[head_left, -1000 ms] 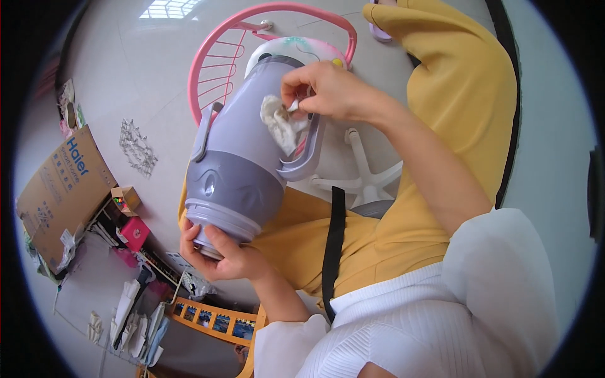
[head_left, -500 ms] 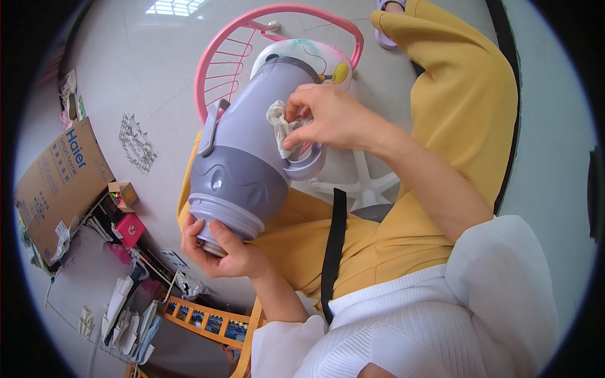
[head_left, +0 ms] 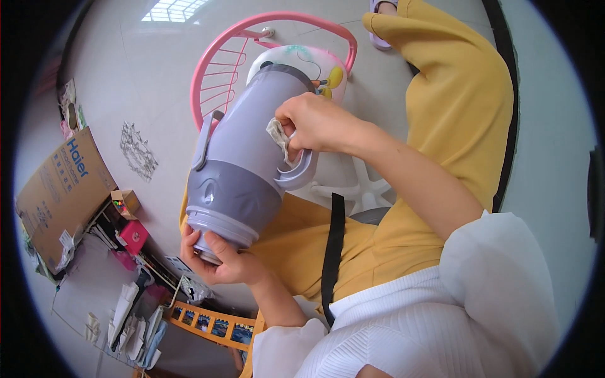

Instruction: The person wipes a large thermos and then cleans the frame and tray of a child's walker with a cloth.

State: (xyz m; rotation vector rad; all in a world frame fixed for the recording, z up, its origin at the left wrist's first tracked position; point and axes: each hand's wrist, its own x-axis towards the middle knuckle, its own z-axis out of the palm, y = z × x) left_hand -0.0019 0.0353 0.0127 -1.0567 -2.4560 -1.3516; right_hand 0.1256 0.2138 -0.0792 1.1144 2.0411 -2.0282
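Observation:
A lilac-grey thermos jug [head_left: 242, 129] lies tilted across my lap, its ribbed neck toward me and its dark-rimmed base away from me. Wrapped round the neck end, my left hand [head_left: 217, 258] steadies it, thumb on top. My right hand [head_left: 318, 123] pinches a crumpled whitish cloth [head_left: 277, 135] against the jug's side, by the curved handle [head_left: 299, 173]. Part of the cloth is hidden under my fingers. Along the left side of the jug runs a second, strap-like handle [head_left: 205, 142].
Beyond the jug stands a small chair with a pink rail [head_left: 274, 17] and a printed seat [head_left: 258, 60]. At left are a cardboard box [head_left: 66, 189], a pink box [head_left: 133, 236] and a rack of hanging cloths [head_left: 135, 327]. An orange wooden frame [head_left: 214, 331] is near my left elbow.
My right hand has closed more tightly on the cloth and shifted slightly left and down, close to the handle. The left hand still holds the neck end.

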